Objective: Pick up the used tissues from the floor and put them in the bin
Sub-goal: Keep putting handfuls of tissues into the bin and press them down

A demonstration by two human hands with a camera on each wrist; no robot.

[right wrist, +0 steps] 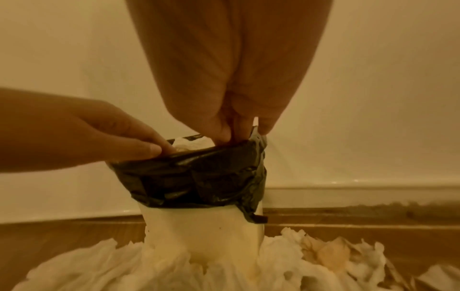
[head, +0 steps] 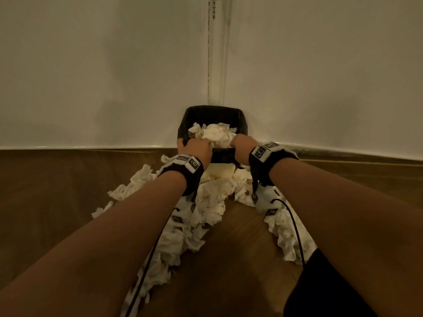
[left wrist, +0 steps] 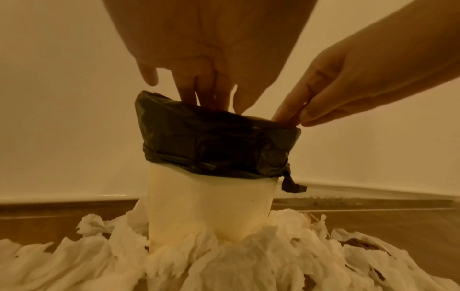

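Against the wall corner (head: 209,88), on wooden floor (head: 57,191): white bin (left wrist: 209,206) with black liner (left wrist: 214,141) folded over rim, stood upright. Partly filled with crumpled tissues (head: 215,132), heaped to about rim level in head view.

Left hand (head: 196,149) at near-left rim, fingers (left wrist: 199,86) reached down into bin mouth behind liner edge, thumb hooked over rim at left. Looked pressed on or among tissues inside; could not tell whether anything was actually gripped, fingertips hidden by liner.

Right hand (head: 242,147) at near-right rim, fingers (right wrist: 236,126) curled down over liner edge, thumb outside, fingertips inside. Pinched liner at rim per left wrist view.

More used tissues (head: 206,202) spread on floor around bin base, touching it on near side, trailing back toward camera under both forearms. Second strip of tissues (head: 286,229) to the right. One yellowish-stained tissue (right wrist: 331,254) right of bin base.

Black wristbands (head: 187,175) with white tag blocks on both wrists, black cables (head: 295,227) running back from them. Dark fabric (head: 327,287) at lower right corner, unidentified.
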